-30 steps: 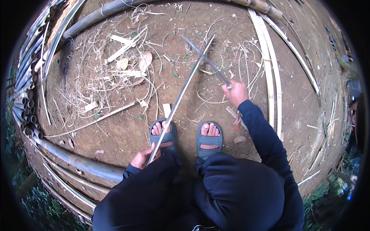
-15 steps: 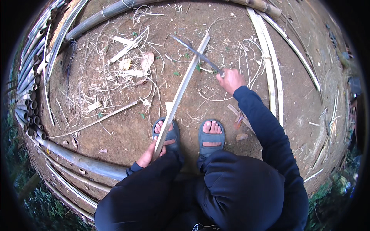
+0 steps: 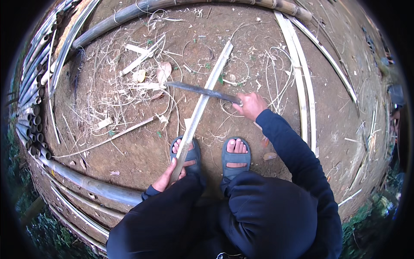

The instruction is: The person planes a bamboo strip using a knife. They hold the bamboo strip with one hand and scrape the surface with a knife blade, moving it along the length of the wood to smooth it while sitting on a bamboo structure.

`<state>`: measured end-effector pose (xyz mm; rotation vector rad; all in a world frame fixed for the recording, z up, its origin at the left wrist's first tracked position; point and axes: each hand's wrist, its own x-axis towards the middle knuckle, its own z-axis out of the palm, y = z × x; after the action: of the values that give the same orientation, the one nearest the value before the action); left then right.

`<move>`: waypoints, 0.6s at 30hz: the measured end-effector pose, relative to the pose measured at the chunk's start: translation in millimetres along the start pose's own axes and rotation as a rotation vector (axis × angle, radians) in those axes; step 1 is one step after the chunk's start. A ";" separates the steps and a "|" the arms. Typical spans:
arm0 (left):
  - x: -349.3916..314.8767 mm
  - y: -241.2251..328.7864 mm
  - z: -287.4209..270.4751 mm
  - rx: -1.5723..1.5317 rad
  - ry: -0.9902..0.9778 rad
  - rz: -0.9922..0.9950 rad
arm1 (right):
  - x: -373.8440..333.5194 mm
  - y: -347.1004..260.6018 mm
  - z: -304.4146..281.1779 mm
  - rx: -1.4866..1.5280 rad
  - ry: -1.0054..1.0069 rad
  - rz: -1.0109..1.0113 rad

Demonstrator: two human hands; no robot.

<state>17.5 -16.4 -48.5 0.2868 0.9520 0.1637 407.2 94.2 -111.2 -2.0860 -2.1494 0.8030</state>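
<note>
Plainly, the strip point(image 3: 197, 113) looks pale — long and narrow.

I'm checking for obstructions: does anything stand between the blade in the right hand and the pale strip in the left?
Nothing visible does. The blade, held in the right hand, crosses over the pale strip, whose near end is in the left hand. Whether they touch, I can't tell.

The left hand point(image 3: 166, 178) is curled in a grip beside the left knee, its thumb point(image 3: 173, 163) pointing forward and its forearm mostly hidden, while the sleeved right forearm point(image 3: 290, 140) slants forward and inward to a right hand point(image 3: 252, 106) clenched in a fist, knuckles up.
</note>
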 end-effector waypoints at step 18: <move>-6.3 5.9 8.0 -0.180 0.026 -0.038 | 43.8 65.9 -15.5 -0.015 0.196 0.323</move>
<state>20.4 -13.9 -37.4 0.1007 0.9607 0.2176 469.6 138.1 -137.2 -2.4410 -1.7533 0.5719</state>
